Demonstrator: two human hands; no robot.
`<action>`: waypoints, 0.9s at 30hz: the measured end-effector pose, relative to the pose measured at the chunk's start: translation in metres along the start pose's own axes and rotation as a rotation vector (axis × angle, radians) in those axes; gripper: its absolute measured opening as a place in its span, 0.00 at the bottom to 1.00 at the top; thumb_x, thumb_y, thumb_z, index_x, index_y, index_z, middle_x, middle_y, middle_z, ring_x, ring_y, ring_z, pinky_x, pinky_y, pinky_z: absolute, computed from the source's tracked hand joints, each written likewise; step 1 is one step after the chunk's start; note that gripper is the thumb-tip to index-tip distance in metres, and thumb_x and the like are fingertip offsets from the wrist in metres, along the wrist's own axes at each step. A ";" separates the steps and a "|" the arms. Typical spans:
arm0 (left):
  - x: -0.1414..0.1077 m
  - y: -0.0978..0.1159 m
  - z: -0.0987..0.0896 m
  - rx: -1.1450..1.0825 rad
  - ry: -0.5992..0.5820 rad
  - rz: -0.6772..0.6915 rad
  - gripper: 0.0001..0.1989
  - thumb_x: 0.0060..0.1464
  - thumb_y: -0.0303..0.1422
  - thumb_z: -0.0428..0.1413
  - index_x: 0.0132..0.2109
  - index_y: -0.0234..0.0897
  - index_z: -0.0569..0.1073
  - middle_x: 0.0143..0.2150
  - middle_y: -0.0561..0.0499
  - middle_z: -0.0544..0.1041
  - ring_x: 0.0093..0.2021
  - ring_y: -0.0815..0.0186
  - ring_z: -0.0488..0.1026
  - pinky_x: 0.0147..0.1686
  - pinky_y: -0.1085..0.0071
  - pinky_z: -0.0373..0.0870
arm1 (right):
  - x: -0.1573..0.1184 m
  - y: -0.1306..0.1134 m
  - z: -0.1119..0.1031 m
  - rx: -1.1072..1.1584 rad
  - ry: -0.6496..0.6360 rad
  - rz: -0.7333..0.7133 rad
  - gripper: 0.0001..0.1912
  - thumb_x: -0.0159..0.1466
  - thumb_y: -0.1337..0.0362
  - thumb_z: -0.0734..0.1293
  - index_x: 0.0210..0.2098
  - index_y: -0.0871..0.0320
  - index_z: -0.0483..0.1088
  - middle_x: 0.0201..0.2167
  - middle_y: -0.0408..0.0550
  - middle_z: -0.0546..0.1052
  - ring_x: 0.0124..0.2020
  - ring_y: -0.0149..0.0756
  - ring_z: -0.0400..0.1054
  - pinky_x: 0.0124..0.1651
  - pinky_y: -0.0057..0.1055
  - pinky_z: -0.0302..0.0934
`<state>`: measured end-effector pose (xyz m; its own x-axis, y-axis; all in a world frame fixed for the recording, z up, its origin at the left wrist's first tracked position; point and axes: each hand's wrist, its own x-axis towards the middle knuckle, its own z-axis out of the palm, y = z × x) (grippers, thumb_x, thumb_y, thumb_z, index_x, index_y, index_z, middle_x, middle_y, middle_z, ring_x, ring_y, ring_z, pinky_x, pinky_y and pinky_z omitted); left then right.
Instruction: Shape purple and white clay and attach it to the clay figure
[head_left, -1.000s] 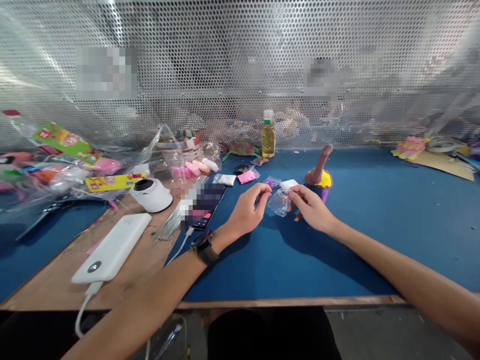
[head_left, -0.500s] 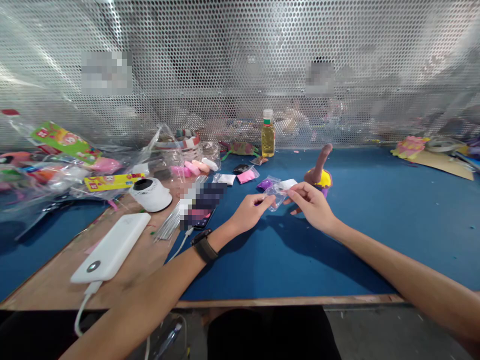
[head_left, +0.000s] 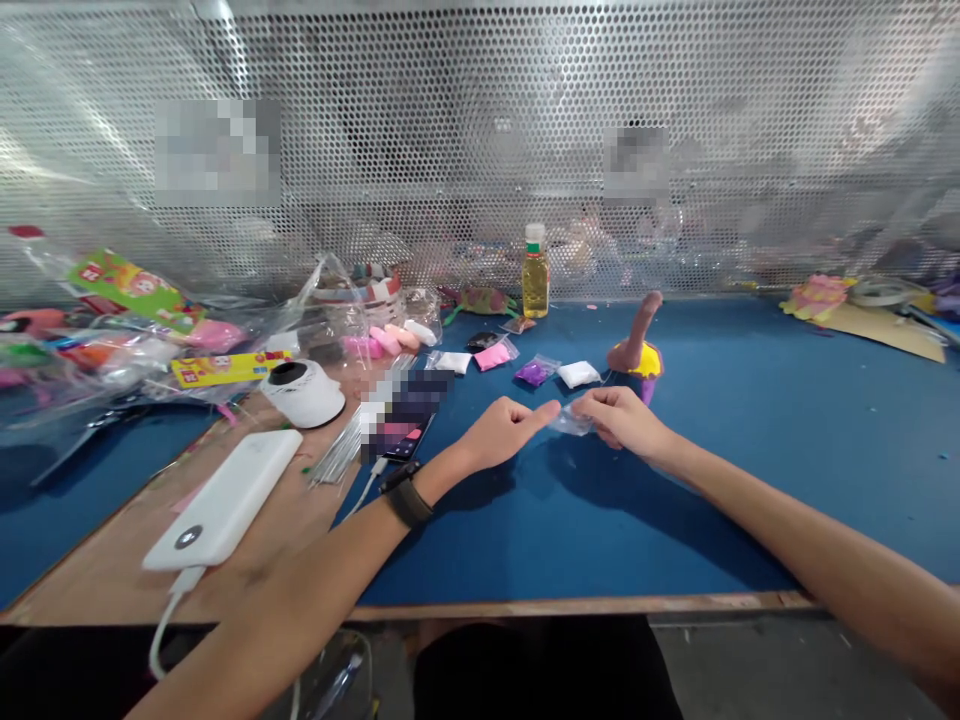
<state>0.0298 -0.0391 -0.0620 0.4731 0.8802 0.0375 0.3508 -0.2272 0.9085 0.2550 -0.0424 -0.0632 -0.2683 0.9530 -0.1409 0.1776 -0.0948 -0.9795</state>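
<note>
One blue-topped table [head_left: 750, 470] carries this whole mess. Working down from there: one white power bank [head_left: 225, 500], one smartphone [head_left: 409, 415], and one clay-looking model [head_left: 636, 345], a brown stalk standing up on a yellow and purple base.

Next up, two bare hands. The right hand [head_left: 630, 422] has its grip clamped, thumb and index finger, on a clear plastic bag [head_left: 574, 420] that's crumpled between both hands over the table. The left hand [head_left: 499, 430] has its thumb at the bag's other edge, but I can't tell whether its grip actually pinches the film. My guess: the bag is next to weightless, floppy, kinda slick and easy to rip if yanked, so just pinch it by an edge or corner.

Small stuff, six total: two white packets [head_left: 578, 375], one purple packet [head_left: 535, 371], one pink packet [head_left: 495, 354], one black packet [head_left: 484, 340] and, tiniest, one brownish packet [head_left: 519, 325], contents too small to make out.
</note>
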 end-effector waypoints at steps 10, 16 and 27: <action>0.019 -0.011 -0.009 -0.555 0.329 -0.181 0.06 0.60 0.33 0.53 0.40 0.41 0.61 0.27 0.60 0.62 0.20 0.74 0.63 0.19 0.77 0.65 | -0.011 -0.012 0.007 0.254 -0.148 -0.137 0.23 0.65 0.54 0.73 0.58 0.48 0.72 0.65 0.51 0.73 0.54 0.41 0.77 0.48 0.37 0.76; 0.016 -0.017 -0.001 -0.383 0.141 -0.124 0.16 0.68 0.46 0.50 0.46 0.37 0.66 0.29 0.57 0.69 0.17 0.73 0.67 0.16 0.77 0.62 | -0.011 -0.011 -0.013 -0.468 -0.136 -0.424 0.15 0.68 0.52 0.68 0.34 0.57 0.79 0.25 0.46 0.81 0.23 0.32 0.72 0.27 0.29 0.64; 0.015 -0.017 -0.002 -0.477 0.020 -0.095 0.33 0.61 0.66 0.40 0.28 0.40 0.58 0.18 0.61 0.55 0.13 0.75 0.54 0.17 0.75 0.49 | -0.015 -0.022 -0.037 -1.050 0.447 -0.768 0.21 0.62 0.60 0.64 0.14 0.55 0.57 0.13 0.41 0.61 0.17 0.30 0.53 0.25 0.32 0.46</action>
<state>0.0298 -0.0212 -0.0762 0.4400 0.8965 -0.0513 -0.0203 0.0671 0.9975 0.2901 -0.0437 -0.0341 -0.3344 0.6960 0.6354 0.8034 0.5630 -0.1938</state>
